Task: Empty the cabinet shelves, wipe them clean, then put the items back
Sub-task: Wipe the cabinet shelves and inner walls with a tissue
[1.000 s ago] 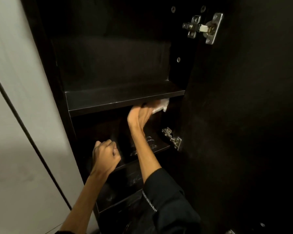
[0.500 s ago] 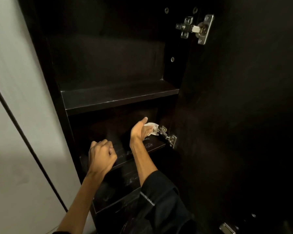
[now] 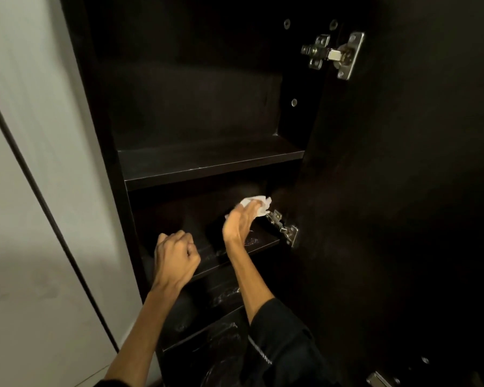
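Observation:
A tall dark cabinet stands open, its upper shelf (image 3: 207, 166) bare. My right hand (image 3: 242, 219) reaches into the compartment below it and holds a crumpled white tissue (image 3: 259, 204) against the right inner corner, just above the middle shelf (image 3: 260, 243). That shelf shows pale scuffs or dust streaks. My left hand (image 3: 175, 259) hovers in a loose fist at the front left of the middle shelf, holding nothing. Lower shelves (image 3: 224, 298) look dark and smudged; what lies on them is hard to make out.
The dark cabinet door (image 3: 403, 191) hangs open on the right, with metal hinges at the top (image 3: 333, 54) and by my right hand (image 3: 284, 229). A pale wall (image 3: 25, 191) with a black cable (image 3: 48, 208) running down it is to the left.
My right hand dropped from the underside of the upper shelf to the right corner of the middle shelf, tissue still in it. The left hand barely moved.

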